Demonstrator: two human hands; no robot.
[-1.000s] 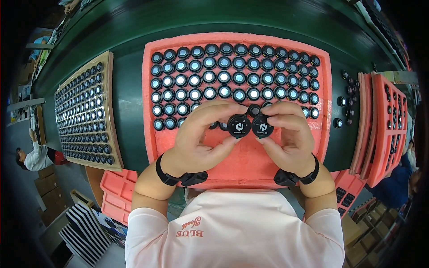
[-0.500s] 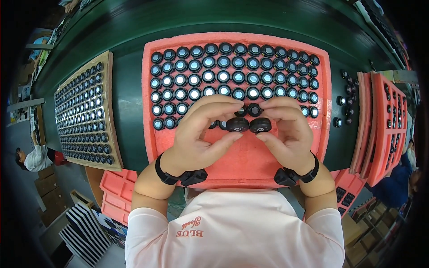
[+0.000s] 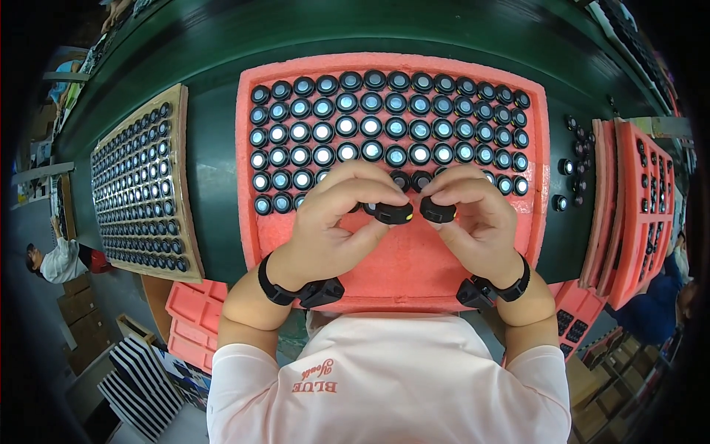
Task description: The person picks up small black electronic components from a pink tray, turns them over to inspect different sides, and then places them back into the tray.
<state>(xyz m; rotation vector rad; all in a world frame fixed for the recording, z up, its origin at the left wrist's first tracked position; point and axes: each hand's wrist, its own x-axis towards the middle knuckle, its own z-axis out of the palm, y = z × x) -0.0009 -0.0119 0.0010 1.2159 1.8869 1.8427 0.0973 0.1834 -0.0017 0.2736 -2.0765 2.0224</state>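
L hand (image 3: 329,222) & R hand (image 3: 484,218) each pinch one puck-shaped black device btwn thumb & fingers, ctr of frame: L puck (image 3: 392,214) and R puck (image 3: 438,210), side by side w/ a small gap, both roughly edge-on, over the pink foam tray (image 3: 392,270).

To handle them well, I'd say: light pinch on the rims, fingertips off the flat faces, keep the pair apart so they don't knock, tilt both at the same rate so each side gets an equal look, and stay low over the foam in case one slips.

Hard to see: flat faces of both pucks, mostly turned away; the yellow spot (image 3: 409,217) on the L puck's edge, too small to ID; tray discs (image 3: 371,127) in the lower rows, partly behind the hands; loose dark discs (image 3: 566,167) at frame right, a blurry cluster, can't count.
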